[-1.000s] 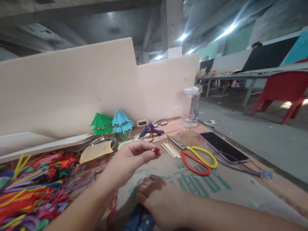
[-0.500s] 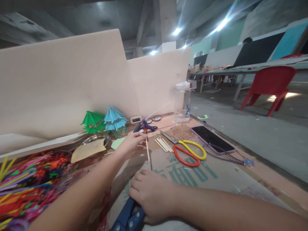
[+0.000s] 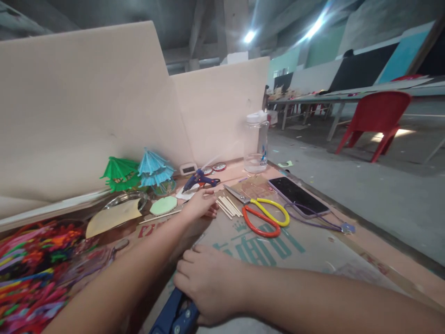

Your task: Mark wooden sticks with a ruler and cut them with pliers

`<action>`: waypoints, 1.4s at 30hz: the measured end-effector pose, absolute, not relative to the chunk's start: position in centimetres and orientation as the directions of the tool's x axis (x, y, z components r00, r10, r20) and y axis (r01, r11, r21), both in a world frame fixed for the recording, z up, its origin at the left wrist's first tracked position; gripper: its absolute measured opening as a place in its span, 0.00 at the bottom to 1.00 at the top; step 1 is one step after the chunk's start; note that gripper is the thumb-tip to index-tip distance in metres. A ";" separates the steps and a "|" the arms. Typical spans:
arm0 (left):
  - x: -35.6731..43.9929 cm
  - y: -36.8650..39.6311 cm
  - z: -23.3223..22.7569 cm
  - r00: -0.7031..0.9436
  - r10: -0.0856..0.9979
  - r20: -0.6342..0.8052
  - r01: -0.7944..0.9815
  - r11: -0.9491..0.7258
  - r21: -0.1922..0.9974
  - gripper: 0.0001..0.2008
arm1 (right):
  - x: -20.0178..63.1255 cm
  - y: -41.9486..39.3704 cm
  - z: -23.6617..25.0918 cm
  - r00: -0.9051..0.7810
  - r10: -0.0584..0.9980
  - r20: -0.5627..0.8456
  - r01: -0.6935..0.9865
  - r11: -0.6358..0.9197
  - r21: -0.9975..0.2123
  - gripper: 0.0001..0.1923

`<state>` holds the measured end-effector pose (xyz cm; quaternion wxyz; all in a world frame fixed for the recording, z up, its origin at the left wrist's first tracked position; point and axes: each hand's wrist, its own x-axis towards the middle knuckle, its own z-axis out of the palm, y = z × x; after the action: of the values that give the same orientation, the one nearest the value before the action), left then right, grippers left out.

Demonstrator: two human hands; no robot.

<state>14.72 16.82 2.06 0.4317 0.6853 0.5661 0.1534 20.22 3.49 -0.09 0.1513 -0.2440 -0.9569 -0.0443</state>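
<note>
The left hand lies stretched out over the brown printed cardboard sheet that covers the tabletop, its fingertips at the near end of the small bundle of pale thin wooden sticks. The fingers are loosely curled and low, touching or just short of the sticks; whether one is already pinched between them cannot be told from this angle. The sticks lie toward the back of the sheet, just left of the orange-and-yellow-handled scissors and in front of the blue hot-glue gun.

The right hand is at the near edge of the sheet, closed palm-down over the blue-handled plier-like tool, whose handles stick out below the wrist. The tool's head is hidden under the hand.

Judging by this, the step in hand is fetching a stick with one hand while the other keeps the cutter ready. A clean pick calls for isolating a single stick from the bundle with thumb and forefinger, lifting it without scattering the rest, and bringing it back to the tool's head.
</note>
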 end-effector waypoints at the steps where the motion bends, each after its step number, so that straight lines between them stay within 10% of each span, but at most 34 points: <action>1: 14.2 16.7 2.5 0.324 0.912 -0.252 0.669 -0.032 0.743 0.18 | 20.2 3.5 -0.1 -0.835 0.456 0.309 0.482 0.876 0.009 0.21; 12: 2.3 15.5 5.7 0.282 0.958 -0.042 0.956 -0.277 0.095 0.16 | 20.1 3.1 -0.6 -0.829 0.480 0.286 0.495 0.869 -0.023 0.17; 17: 1.6 14.3 3.9 0.312 0.950 -0.011 0.950 -0.312 -0.015 0.17 | 19.9 2.8 -1.2 -0.811 0.494 0.313 0.509 0.860 -0.038 0.15; 42: -3.2 0.7 5.6 0.257 0.854 0.452 0.579 -0.511 0.636 0.16 | 21.3 0.2 1.4 -0.397 0.815 0.423 0.847 0.502 -0.173 0.18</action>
<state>-3.21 0.71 5.62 0.1738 0.7736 0.4630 0.3963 21.31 0.20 1.41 0.2325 -0.4976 -0.8349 -0.0351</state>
